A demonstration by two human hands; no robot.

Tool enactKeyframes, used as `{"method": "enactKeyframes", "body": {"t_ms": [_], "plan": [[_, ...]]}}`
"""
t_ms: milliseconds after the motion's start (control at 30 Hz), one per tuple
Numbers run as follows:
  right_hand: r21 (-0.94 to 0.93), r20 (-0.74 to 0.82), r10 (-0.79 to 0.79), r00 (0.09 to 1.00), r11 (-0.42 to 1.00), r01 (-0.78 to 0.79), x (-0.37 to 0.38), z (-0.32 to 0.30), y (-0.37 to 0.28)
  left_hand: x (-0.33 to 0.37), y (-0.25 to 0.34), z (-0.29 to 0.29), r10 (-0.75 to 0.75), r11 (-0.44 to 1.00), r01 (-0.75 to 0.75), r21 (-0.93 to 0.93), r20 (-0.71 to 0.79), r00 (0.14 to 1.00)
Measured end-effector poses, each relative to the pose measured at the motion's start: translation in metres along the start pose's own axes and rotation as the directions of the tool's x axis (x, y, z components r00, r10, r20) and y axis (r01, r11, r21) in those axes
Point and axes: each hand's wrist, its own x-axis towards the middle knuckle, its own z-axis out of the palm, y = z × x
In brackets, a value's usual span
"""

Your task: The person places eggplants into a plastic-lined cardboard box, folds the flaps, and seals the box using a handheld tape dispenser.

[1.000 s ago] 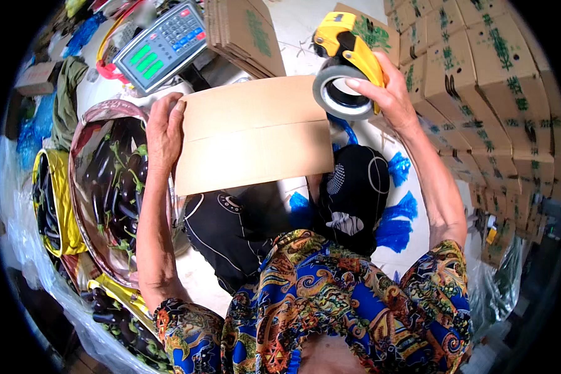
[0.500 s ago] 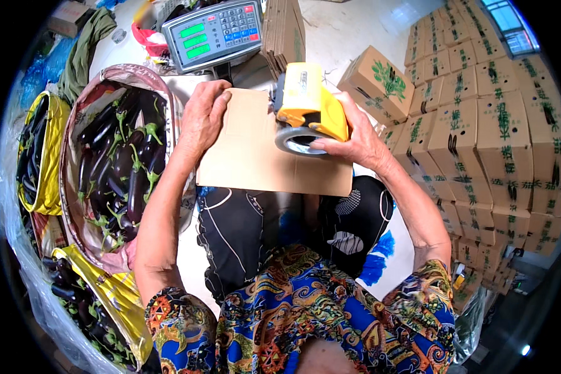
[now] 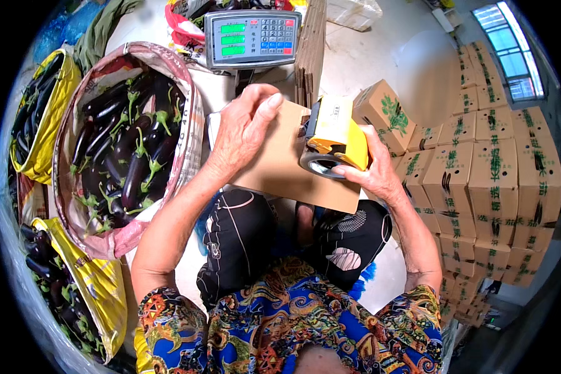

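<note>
My right hand [image 3: 377, 165] grips a yellow tape dispenser [image 3: 336, 132] from its right side, with the thumb at the tape roll [image 3: 325, 164] underneath. The dispenser sits over the right part of a plain brown cardboard piece [image 3: 280, 168], which lies slanted above my knees; whether it is a flat sheet or a box top I cannot tell. My left hand [image 3: 243, 128] is at the cardboard's upper left part, fingers curled and thumb pointing up. What its fingertips hold, if anything, is hidden.
A weighing scale display [image 3: 253, 38] stands ahead, beside upright folded cardboard [image 3: 310, 53]. At left are a large sack [image 3: 190, 118] of eggplants [image 3: 134, 174] and yellow bags [image 3: 100, 293] with more. A single carton [image 3: 383, 115] and stacked cartons [image 3: 470, 181] stand at right.
My left hand has shifted from the cardboard's left edge inward over its upper part, fingers more curled. The cardboard has turned so its right side sits lower. The view has shifted too.
</note>
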Motion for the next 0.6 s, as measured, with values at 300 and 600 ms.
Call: {"method": "enactKeyframes", "body": {"t_ms": [300, 600], "plan": [[-0.062, -0.001, -0.027, 1.000, 0.998, 0.026, 0.003, 0.005, -0.004, -0.016, 0.005, 0.012, -0.285, 0.639, 0.493, -0.590, 0.414, 0.864], [-0.187, 0.024, -0.068, 0.997, 0.980, 0.071, 0.010, 0.005, -0.021, -0.010, 0.000, 0.003, -0.160, 0.889, 0.246, -0.387, 0.241, 0.957]]}}
